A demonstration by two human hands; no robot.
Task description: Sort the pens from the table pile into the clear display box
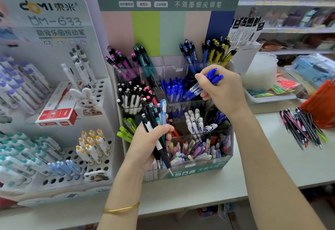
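The clear display box (229, 144) stands at the centre of the table, its tiered compartments full of pens sorted by colour. My left hand (148, 144) grips a mixed bundle of pens (154, 119), black, white, teal and light blue, held in front of the box's left side with tips pointing down. My right hand (223, 90) holds a few blue pens (203, 85) with their tips slanting down over the compartment of blue pens (174, 88). The table pile of dark and pink pens (302, 128) lies at the right.
A white pen stand (101, 88) with holes and a red box sits to the left. An orange bag (320, 106) lies beside the pile. A white tray (272, 97) of packets and a stack of clear lids (261, 72) stand behind. Shelves fill the background at the right.
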